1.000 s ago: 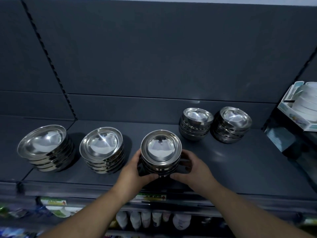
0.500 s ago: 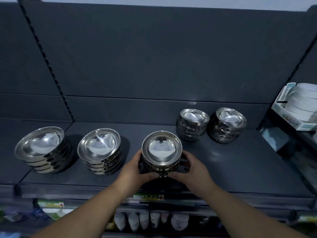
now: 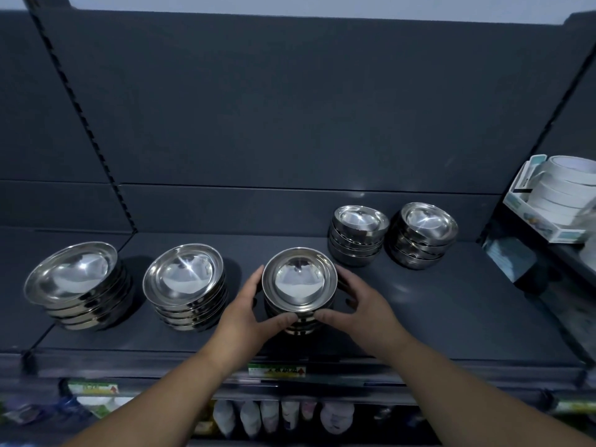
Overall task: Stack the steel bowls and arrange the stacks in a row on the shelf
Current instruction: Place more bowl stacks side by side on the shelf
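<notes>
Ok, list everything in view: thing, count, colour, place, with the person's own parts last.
steel bowl stacks: five, silver; three along the front, far left, next, middle; two at the back right, and
shelf: one, dark grey, under all stacks
white round items: a stack in a pale box, on the neighbouring shelf, far right
price labels: green and yellow, on the front rail
packets: several, pale, on the level below, blurred
left hand: grip on the middle stack's left side
right hand: grip on its right side
</notes>
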Demonstrator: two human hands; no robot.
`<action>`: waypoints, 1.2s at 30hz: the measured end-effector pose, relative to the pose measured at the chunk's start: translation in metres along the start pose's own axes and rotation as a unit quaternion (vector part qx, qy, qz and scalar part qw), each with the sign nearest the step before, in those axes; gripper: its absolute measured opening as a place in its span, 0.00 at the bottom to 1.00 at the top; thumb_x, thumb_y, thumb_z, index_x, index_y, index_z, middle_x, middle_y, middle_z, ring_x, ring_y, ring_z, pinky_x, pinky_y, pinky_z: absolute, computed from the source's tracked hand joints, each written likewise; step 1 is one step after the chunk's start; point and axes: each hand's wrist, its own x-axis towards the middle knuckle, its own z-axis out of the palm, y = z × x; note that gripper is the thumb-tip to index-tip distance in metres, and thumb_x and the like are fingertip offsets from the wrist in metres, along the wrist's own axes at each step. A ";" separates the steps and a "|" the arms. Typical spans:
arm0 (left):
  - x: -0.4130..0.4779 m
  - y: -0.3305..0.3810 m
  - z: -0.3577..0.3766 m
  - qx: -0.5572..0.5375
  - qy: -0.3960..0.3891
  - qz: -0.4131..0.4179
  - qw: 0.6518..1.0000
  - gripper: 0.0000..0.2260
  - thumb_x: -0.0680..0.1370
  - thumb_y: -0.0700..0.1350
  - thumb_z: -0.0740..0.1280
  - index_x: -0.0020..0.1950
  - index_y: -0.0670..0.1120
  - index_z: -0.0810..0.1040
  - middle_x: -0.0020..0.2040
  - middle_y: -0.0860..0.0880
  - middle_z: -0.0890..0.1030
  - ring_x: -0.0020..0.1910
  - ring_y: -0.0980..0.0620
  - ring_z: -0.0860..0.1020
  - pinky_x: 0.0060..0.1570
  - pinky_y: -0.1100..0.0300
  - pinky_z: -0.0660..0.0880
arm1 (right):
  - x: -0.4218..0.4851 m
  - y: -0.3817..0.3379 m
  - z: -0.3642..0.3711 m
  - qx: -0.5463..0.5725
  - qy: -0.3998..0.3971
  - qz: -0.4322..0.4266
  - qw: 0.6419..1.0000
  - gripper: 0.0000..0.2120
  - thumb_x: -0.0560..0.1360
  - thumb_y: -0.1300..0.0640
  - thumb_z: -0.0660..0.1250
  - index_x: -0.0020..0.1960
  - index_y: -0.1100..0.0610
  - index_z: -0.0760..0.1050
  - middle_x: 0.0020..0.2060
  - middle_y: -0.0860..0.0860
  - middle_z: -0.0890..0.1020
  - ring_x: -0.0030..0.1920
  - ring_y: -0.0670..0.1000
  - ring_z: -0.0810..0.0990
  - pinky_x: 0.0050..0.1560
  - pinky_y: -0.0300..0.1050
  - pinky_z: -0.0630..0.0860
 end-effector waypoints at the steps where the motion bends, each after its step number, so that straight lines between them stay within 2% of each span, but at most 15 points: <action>1: 0.000 0.001 0.000 -0.002 0.000 -0.001 1.000 0.44 0.67 0.50 0.78 0.77 0.58 0.56 0.72 0.59 0.67 0.72 0.59 0.63 0.71 0.60 0.61 | 0.000 -0.001 0.000 0.000 0.002 -0.004 1.000 0.42 0.62 0.48 0.80 0.71 0.38 0.65 0.65 0.37 0.75 0.67 0.38 0.70 0.67 0.40 0.68; 5: -0.001 0.003 0.000 -0.005 0.002 0.006 1.000 0.43 0.68 0.48 0.77 0.76 0.60 0.56 0.70 0.62 0.66 0.71 0.60 0.63 0.68 0.64 0.60 | 0.002 -0.001 -0.001 0.005 0.012 -0.008 1.000 0.40 0.62 0.50 0.81 0.68 0.35 0.65 0.64 0.36 0.76 0.65 0.35 0.72 0.65 0.36 0.69; 9: 0.000 0.004 -0.001 0.004 -0.001 0.004 1.000 0.44 0.68 0.47 0.78 0.76 0.59 0.56 0.68 0.63 0.67 0.71 0.61 0.64 0.70 0.63 0.61 | -0.001 0.000 0.000 0.010 0.017 -0.008 1.000 0.40 0.62 0.52 0.81 0.68 0.37 0.66 0.64 0.38 0.76 0.64 0.36 0.73 0.64 0.35 0.69; 18: 0.000 0.007 -0.002 0.018 -0.003 -0.004 1.000 0.44 0.67 0.50 0.77 0.77 0.58 0.56 0.73 0.57 0.68 0.72 0.57 0.65 0.72 0.57 0.63 | -0.003 -0.006 0.000 -0.012 0.039 -0.019 0.999 0.39 0.62 0.51 0.81 0.69 0.42 0.69 0.61 0.39 0.78 0.62 0.36 0.75 0.64 0.36 0.70; 23: -0.001 0.010 -0.003 0.029 -0.002 0.002 1.000 0.42 0.69 0.49 0.77 0.76 0.58 0.57 0.70 0.59 0.68 0.70 0.60 0.65 0.69 0.62 0.62 | -0.004 -0.010 0.001 -0.018 0.041 -0.021 0.999 0.40 0.62 0.51 0.81 0.71 0.44 0.68 0.61 0.39 0.78 0.62 0.37 0.74 0.63 0.34 0.69; 31: 0.001 0.008 -0.005 0.040 -0.015 -0.001 0.999 0.41 0.68 0.50 0.77 0.76 0.58 0.58 0.71 0.59 0.69 0.70 0.59 0.66 0.72 0.58 0.63 | -0.007 -0.009 0.002 -0.019 0.044 -0.018 0.999 0.39 0.64 0.51 0.80 0.71 0.43 0.68 0.62 0.39 0.77 0.61 0.35 0.74 0.60 0.28 0.68; 36: 0.003 0.008 -0.007 0.062 -0.023 -0.002 0.998 0.42 0.67 0.54 0.77 0.76 0.59 0.57 0.71 0.58 0.70 0.70 0.58 0.67 0.72 0.54 0.64 | -0.008 -0.008 0.003 -0.025 0.047 -0.011 0.999 0.40 0.63 0.49 0.80 0.71 0.43 0.67 0.63 0.40 0.77 0.62 0.36 0.73 0.61 0.32 0.69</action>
